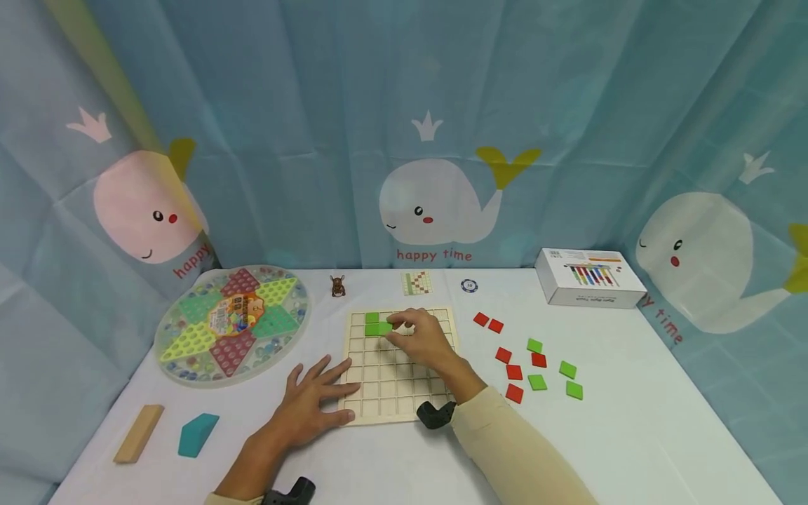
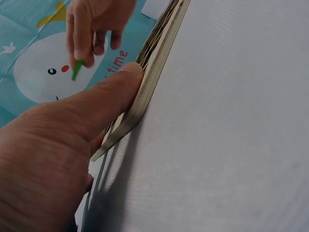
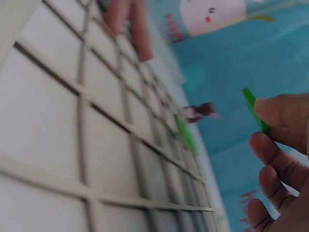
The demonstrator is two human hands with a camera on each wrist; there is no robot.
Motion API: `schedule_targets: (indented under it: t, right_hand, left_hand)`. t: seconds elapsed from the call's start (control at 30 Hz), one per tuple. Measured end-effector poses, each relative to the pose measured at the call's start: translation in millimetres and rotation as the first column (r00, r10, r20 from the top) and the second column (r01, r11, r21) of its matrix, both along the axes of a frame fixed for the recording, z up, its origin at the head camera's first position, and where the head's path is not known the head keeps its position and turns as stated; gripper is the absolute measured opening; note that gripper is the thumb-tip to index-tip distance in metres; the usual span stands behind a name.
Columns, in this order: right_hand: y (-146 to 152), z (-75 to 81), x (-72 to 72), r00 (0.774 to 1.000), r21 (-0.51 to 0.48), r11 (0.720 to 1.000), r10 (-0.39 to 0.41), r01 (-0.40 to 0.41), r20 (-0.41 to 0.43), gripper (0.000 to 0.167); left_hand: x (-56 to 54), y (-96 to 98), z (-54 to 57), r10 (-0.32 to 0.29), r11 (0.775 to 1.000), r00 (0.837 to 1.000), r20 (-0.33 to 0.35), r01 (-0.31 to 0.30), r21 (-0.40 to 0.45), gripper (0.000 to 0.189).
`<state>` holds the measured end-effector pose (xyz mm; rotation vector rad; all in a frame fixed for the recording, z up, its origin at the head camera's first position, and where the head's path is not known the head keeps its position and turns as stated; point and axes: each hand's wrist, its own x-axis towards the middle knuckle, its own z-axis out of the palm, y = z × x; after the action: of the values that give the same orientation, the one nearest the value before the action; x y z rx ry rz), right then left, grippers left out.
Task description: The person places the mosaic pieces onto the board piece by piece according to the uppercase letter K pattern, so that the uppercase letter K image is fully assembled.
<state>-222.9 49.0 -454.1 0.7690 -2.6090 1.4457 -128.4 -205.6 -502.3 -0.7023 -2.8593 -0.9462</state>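
A light wooden grid board [image 1: 386,391] lies on the white table. My right hand [image 1: 424,340] is over its far part and pinches a green square tile [image 3: 254,110] between thumb and index finger. In the right wrist view that tile is tilted and held above the grid. Beside it in the head view, green tiles [image 1: 372,318] sit in squares near the board's far left corner. My left hand [image 1: 312,403] has its fingers spread along the board's left side, with fingertips over the edge. The left wrist view shows its thumb [image 2: 111,94] against the board's rim.
Loose red tiles [image 1: 514,372] and green tiles [image 1: 574,390] lie right of the board. A small pattern card [image 1: 417,283], a brown figurine [image 1: 337,286], a chip [image 1: 469,285] and a white box [image 1: 590,278] stand behind. Left are a round star-patterned game board [image 1: 293,324], a wooden block [image 1: 139,433] and a teal block [image 1: 198,435].
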Motion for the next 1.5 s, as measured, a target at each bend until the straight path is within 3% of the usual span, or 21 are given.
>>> schedule_targets:
  t: [0.17,0.33,0.63,0.83,1.07,1.3,1.5]
  right_hand:
    - [-14.4,-16.5,-6.3,0.999,0.081,0.996,0.019,-0.022,0.048,0.025]
    - [-22.1,-27.1,-10.4,1.0,0.178,0.984,0.007,-0.007,0.003,0.024]
    - [-30.7,-25.9,-11.3,0.999,0.316,0.948,-0.036,0.04,-0.019,0.023]
    - [-30.1,-23.4,-10.7,0.999,0.312,0.949,-0.025,0.033,-0.031,0.025]
    - [-8.6,9.3,1.5,0.999,0.153,0.988,0.01,-0.003,-0.043,0.033]
    - [28.6,52.7,28.4,0.988,0.074,0.997,0.006,0.005,-0.156,0.037]
    - [66.0,71.7,46.4,0.972,0.009,1.0,0.008,-0.006,-0.237,0.041]
  left_hand:
    - [-0.6,0.4,0.7,0.0,1.0,1.0,0.0,0.0,0.001,0.049]
    - [-0.8,2.0,1.5,-0.004,1.0,1.0,0.002,0.004,0.004,0.049]
    - [-1.4,3.3,3.4,-0.004,1.0,1.0,0.011,0.004,-0.014,0.049]
    - [-1.2,3.8,2.3,0.003,1.0,1.0,0.005,-0.003,-0.015,0.049]
    - [-0.9,3.0,2.9,-0.006,1.0,1.0,-0.007,0.006,0.007,0.048]
    - [0.5,1.5,2.6,-0.005,1.0,1.0,0.001,0.005,0.012,0.048]
    - [1.6,0.6,0.5,-0.007,0.999,1.0,-0.004,0.007,0.032,0.047]
